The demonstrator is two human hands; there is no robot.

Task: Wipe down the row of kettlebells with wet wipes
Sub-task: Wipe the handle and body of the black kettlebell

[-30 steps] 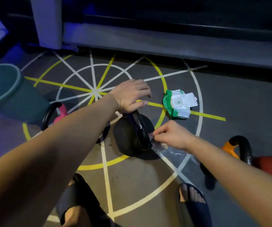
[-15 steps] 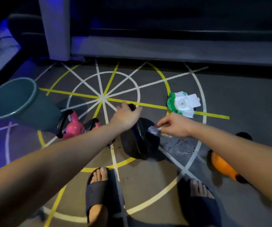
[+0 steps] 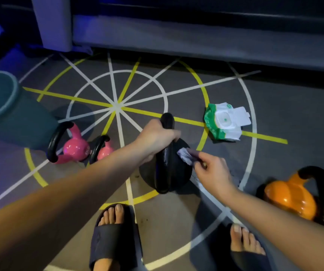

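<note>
A black kettlebell (image 3: 165, 173) stands on the gym floor (image 3: 286, 112), inside the yellow ring of a painted wheel of white and yellow lines. The left hand (image 3: 157, 137) grips the far end of its handle, fingers curled round the bar. The right hand (image 3: 214, 173), just to the bell's right, pinches a crumpled wipe (image 3: 185, 154) between thumb and fingertips and holds it against the handle's right side.

Beyond the right hand, a green-and-white wipes pack (image 3: 225, 122) lies flat on the floor with its flap open. At far left a teal bin (image 3: 1, 114) shows its open mouth; its inside is too dim to tell what it holds.

Two pink kettlebells (image 3: 75, 147) sit side by side between the bin and the black bell, close to the left forearm. An orange kettlebell (image 3: 290, 198) stands well apart at right, under the right forearm.

Two feet in dark slides (image 3: 114, 241) are planted near the bottom edge, either side of the bell. A grey ledge (image 3: 196, 42) runs across the far edge of the floor; bare floor lies between it and the pack.
</note>
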